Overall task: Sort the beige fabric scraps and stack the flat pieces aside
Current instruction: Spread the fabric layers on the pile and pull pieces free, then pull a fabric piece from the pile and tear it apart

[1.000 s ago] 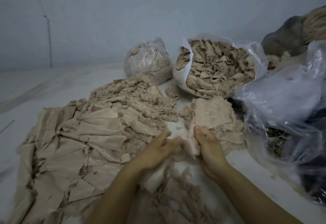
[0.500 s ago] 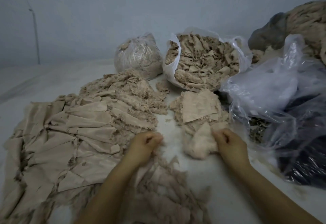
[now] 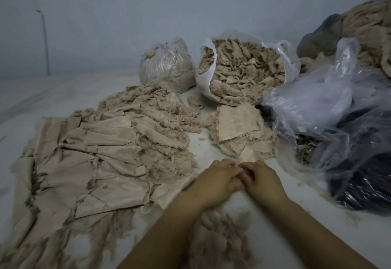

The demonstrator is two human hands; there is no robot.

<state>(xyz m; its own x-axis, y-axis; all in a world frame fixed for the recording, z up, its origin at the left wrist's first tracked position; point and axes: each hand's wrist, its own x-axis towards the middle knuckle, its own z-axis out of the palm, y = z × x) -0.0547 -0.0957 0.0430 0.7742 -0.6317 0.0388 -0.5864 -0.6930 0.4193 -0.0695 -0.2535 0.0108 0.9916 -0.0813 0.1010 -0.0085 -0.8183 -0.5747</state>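
flat pieces [image 3: 88,163] left, small stack [image 3: 239,129] right, open bag [image 3: 243,74] behind

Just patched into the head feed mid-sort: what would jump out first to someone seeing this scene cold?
The broad spread of flat beige pieces covering the left of the surface, with a frayed heap behind it. At the back, an open white bag brims with scraps, beside a tied clear bag. In front, the left hand and right hand meet, fingers curled, just before the small stack.

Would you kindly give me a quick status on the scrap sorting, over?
Left hand and right hand together, fingers curled, any grip hidden. Flat stack just beyond them. Loose scraps under wrists; plastic bag crowds right side.
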